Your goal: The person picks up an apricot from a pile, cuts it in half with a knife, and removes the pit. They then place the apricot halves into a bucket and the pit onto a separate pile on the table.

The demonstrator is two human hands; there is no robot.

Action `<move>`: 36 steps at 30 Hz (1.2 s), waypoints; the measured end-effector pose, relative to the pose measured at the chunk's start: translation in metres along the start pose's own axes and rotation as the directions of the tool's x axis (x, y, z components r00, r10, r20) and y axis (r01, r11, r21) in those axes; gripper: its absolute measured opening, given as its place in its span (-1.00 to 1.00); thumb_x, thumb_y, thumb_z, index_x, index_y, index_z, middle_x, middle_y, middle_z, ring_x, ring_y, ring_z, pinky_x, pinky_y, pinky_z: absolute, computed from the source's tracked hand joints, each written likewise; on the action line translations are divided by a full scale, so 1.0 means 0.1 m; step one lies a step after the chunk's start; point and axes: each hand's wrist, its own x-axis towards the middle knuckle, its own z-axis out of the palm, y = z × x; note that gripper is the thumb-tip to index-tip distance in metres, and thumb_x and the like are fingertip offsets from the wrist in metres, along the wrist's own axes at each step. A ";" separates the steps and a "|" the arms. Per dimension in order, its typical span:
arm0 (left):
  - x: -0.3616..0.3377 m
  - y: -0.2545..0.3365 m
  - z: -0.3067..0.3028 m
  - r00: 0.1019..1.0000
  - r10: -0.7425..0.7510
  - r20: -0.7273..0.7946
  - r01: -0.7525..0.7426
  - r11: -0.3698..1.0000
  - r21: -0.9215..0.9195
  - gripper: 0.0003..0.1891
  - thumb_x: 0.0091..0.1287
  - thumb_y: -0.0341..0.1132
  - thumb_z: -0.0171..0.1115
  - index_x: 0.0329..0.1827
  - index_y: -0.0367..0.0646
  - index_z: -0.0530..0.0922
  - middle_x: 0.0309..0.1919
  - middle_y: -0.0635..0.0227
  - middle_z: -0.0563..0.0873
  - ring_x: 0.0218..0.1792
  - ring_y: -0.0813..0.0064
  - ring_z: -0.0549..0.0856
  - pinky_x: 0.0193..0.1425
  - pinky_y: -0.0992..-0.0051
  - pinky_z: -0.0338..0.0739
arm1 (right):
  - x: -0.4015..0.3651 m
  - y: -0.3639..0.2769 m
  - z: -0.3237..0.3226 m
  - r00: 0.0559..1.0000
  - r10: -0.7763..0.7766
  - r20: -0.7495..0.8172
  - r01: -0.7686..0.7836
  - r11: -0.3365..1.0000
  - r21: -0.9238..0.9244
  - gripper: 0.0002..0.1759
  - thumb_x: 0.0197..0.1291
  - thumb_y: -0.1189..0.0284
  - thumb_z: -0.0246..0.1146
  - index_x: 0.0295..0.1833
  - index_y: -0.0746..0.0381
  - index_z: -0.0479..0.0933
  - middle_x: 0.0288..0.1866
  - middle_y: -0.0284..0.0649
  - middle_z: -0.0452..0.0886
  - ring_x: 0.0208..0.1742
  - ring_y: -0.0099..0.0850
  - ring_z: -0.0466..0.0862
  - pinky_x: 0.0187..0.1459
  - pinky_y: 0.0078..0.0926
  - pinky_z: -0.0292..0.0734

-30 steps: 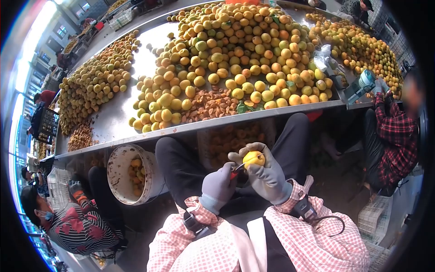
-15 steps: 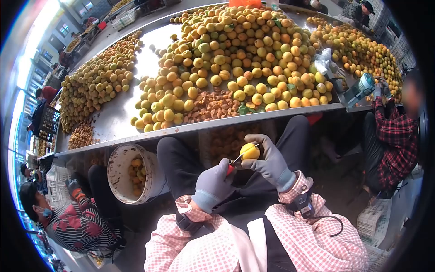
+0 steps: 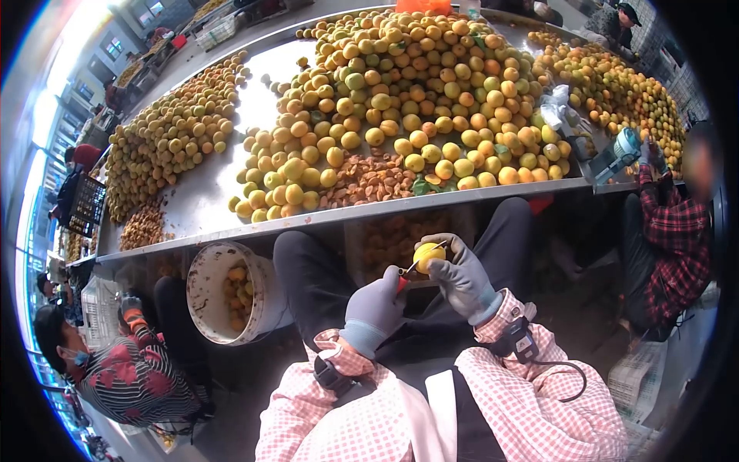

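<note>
My right hand (image 3: 466, 283), in a grey glove, holds a yellow apricot (image 3: 426, 255) between thumb and fingers above my lap. My left hand (image 3: 374, 309), gloved too, is closed around the red handle of a small knife (image 3: 402, 283). The knife's thin blade reaches up to the apricot and lies against its skin. Both hands are close together, in front of the table edge. Beyond them on the metal table is a small heap of brown pits (image 3: 368, 185), with a large pile of apricots (image 3: 431, 85) behind it.
A white bucket (image 3: 202, 296) with apricot pieces stands left of my knee. Under the table edge sits a container of brown contents (image 3: 400, 237). People sit on both sides, one in a striped top (image 3: 138, 377), another in a plaid shirt (image 3: 670, 231). A blue-topped device (image 3: 622, 150) stands at right.
Both hands have shifted slightly to the right with the knife and apricot. The apricot has turned a little in my right hand, and the camera view has moved slightly.
</note>
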 end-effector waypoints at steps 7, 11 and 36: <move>0.04 -0.02 -0.06 0.999 0.008 -0.034 -0.006 0.998 0.061 -0.79 0.27 -0.29 0.21 -0.14 -0.12 0.39 -0.54 0.11 0.62 -0.45 -0.03 0.64 -0.44 0.10 0.46 | 0.01 -0.05 0.13 0.992 0.123 -0.010 -0.121 0.987 0.104 -0.48 0.16 0.38 0.40 0.22 0.24 0.43 0.01 -0.29 0.59 -0.04 -0.53 0.62 0.01 -0.65 0.55; 0.06 0.02 -0.03 0.998 0.002 -0.056 0.001 0.998 0.062 -0.79 0.28 -0.27 0.21 -0.15 -0.11 0.39 -0.54 0.11 0.62 -0.45 -0.03 0.64 -0.45 0.10 0.46 | -0.01 0.05 0.03 0.997 0.018 -0.081 -0.030 0.988 -0.150 -0.52 0.23 0.36 0.34 0.22 0.27 0.43 -0.06 -0.32 0.62 -0.05 -0.54 0.62 0.02 -0.64 0.55; 0.01 0.01 -0.04 0.991 0.037 -0.130 -0.015 0.985 0.171 -0.76 0.21 -0.30 0.21 -0.12 -0.08 0.37 -0.47 0.18 0.66 -0.45 0.06 0.67 -0.46 0.14 0.51 | -0.03 0.07 0.19 0.996 0.084 -0.038 -0.077 0.984 0.161 -0.55 0.30 0.23 0.27 0.20 0.22 0.44 -0.04 -0.31 0.61 -0.08 -0.55 0.62 -0.08 -0.66 0.52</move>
